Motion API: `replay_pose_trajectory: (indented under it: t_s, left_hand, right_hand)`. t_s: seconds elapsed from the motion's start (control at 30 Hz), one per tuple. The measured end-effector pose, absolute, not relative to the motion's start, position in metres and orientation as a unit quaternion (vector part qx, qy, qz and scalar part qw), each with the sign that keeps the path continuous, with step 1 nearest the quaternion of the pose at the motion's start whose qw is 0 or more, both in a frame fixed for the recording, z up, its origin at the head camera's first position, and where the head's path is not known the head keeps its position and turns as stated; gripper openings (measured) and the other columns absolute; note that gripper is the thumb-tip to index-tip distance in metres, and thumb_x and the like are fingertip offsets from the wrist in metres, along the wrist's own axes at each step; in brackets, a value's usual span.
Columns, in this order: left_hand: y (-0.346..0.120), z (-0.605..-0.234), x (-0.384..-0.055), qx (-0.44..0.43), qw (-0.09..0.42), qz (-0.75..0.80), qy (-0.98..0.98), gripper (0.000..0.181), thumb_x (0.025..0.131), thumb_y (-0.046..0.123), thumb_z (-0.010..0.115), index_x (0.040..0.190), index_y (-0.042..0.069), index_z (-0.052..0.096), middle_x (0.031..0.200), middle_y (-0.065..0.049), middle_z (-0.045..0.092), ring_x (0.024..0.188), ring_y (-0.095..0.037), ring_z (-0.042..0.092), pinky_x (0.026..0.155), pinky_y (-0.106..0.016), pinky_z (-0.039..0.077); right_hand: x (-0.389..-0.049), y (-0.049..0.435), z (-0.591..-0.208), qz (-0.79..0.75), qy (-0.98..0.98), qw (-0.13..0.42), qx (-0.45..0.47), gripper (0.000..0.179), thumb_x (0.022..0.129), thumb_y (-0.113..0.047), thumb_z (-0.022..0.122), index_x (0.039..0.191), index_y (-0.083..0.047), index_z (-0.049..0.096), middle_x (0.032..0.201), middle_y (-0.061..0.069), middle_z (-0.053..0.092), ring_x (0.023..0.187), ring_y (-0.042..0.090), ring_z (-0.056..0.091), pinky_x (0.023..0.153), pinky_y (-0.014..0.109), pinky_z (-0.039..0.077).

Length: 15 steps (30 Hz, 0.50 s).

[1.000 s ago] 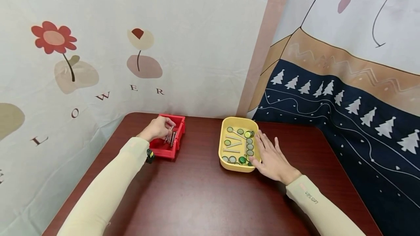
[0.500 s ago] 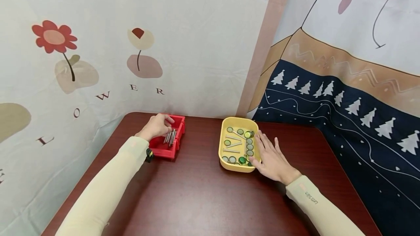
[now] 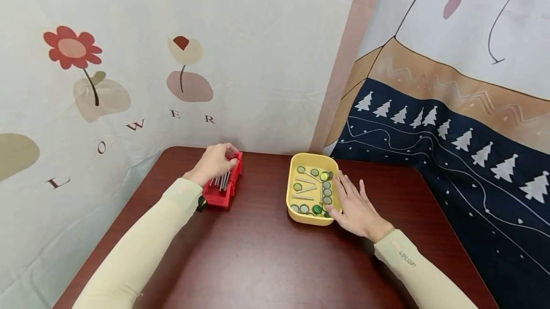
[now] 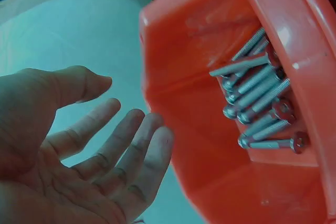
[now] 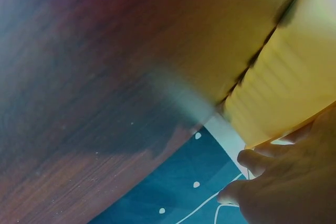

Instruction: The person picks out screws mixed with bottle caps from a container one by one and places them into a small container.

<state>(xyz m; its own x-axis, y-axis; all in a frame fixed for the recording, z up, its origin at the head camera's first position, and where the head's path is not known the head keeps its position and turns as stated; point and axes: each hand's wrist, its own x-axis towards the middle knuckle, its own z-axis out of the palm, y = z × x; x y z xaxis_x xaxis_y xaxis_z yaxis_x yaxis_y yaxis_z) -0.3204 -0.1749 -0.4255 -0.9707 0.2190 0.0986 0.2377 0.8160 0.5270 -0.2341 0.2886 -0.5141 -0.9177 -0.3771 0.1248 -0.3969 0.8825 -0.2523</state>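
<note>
My left hand (image 3: 215, 161) hovers over the far part of a red plastic bin (image 3: 216, 200). In the left wrist view, its fingers are loosely bent and apart, with nothing between them. Several silver bolts (image 4: 257, 93) lie in a loose pile in that bin, to the side of my fingertips. At the right, my right hand (image 3: 356, 211) rests with straight, spread fingers along the right rim of a yellow tub (image 3: 311, 221). The right wrist view has those fingers against its outer wall. Inside the tub are several bottle caps (image 3: 327, 192) and loose bolts (image 3: 303, 197).
Both containers stand near the back edge of a dark reddish-brown table (image 3: 258, 256). A pale printed cloth (image 3: 258, 60) hangs right behind it. Navy cloth with white trees (image 3: 429, 142) hangs beyond the table's right side.
My left hand's fingers were down at the bolts in the red bin; it has risen off them and moved right, toward the bin's far corner. The right hand has stayed in place.
</note>
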Motion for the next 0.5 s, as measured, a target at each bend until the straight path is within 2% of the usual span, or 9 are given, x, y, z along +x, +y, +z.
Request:
replay_pose_trajectory:
  t_s: [0.17, 0.5]
  left_hand:
    - [-0.157, -0.422, -0.317, -0.149, 0.033, -0.253, -0.955, 0.037, 0.110, 0.015, 0.075, 0.144, 0.003, 0.075, 0.137, -0.023, 0.079, 0.121, -0.039, 0.076, 0.106, -0.056, 0.066]
    - [-0.114, -0.420, -0.306, -0.204, 0.049, -0.165, -0.964, 0.050, 0.107, 0.028, 0.082, 0.153, 0.011, 0.072, 0.154, -0.017, 0.068, 0.137, -0.039, 0.068, 0.112, -0.059, 0.065]
  right_hand:
    - [-0.235, 0.288, -0.514, 0.139, -0.969, 0.038, 0.202, 0.097, 0.115, -0.056, 0.063, 0.185, -0.001, 0.022, 0.197, 0.021, 0.012, 0.181, 0.049, 0.022, 0.142, 0.084, 0.007]
    - [-0.235, 0.288, -0.514, 0.138, -0.970, 0.032, 0.197, 0.098, 0.115, -0.057, 0.063, 0.185, -0.003, 0.020, 0.197, 0.019, 0.010, 0.181, 0.049, 0.021, 0.142, 0.083, 0.005]
